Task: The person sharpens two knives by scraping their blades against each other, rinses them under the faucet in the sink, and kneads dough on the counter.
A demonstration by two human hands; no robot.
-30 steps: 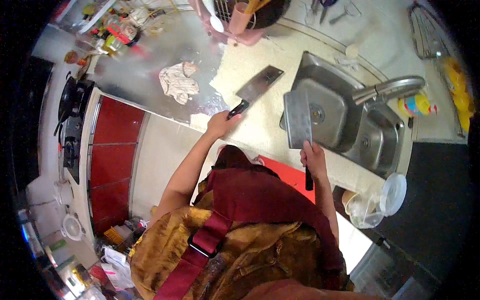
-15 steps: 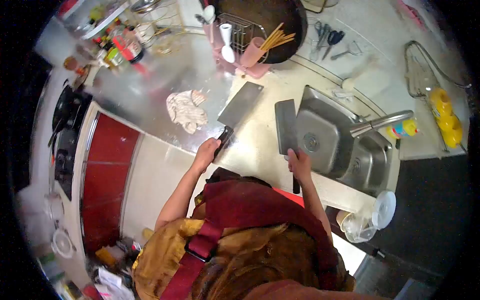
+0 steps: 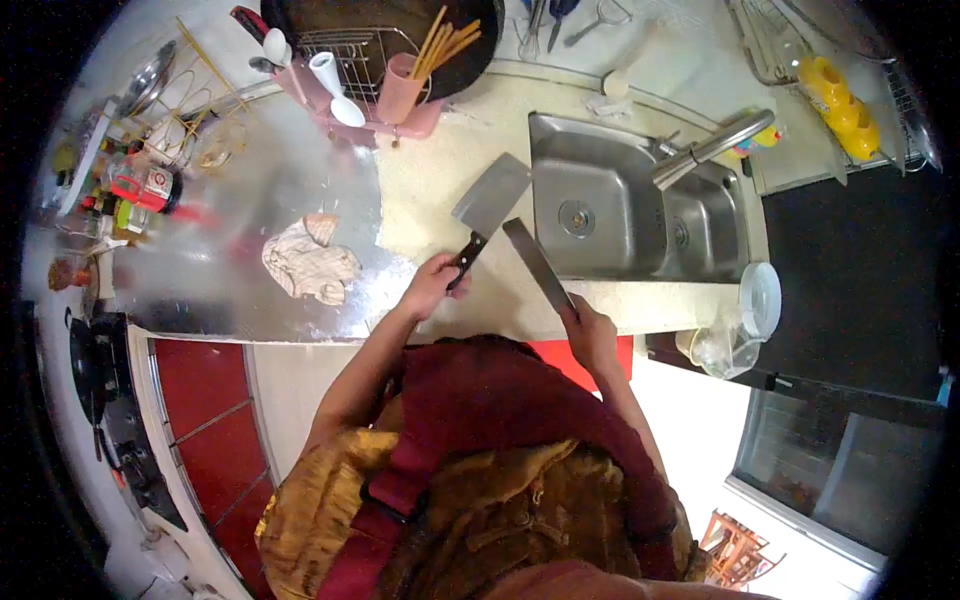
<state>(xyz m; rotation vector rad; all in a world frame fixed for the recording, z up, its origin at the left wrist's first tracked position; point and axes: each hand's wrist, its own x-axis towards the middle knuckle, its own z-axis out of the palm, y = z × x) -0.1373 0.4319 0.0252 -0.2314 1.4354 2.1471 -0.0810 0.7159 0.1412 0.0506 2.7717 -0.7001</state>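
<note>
Left grip (image 3: 431, 286) closed on cleaver (image 3: 489, 199), right grip (image 3: 591, 334) closed on second knife (image 3: 538, 264); counter (image 3: 425, 170) beyond. Likely blade-positioning step; next move needs edges apart.

From my station I see a cream worktop (image 3: 430, 150), its left part a shiny metal surface (image 3: 220, 290) bearing 1 crumpled striped cloth (image 3: 308, 262); 1 pink rack (image 3: 418, 122) stands towards the back, and 1 steel sink (image 3: 600, 180) with 2 basins is set in at right

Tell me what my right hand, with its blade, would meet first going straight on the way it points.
The right hand would probably bring its own cleaver against the other cleaver, held in the left hand; how their depths compare is unclear.
</note>
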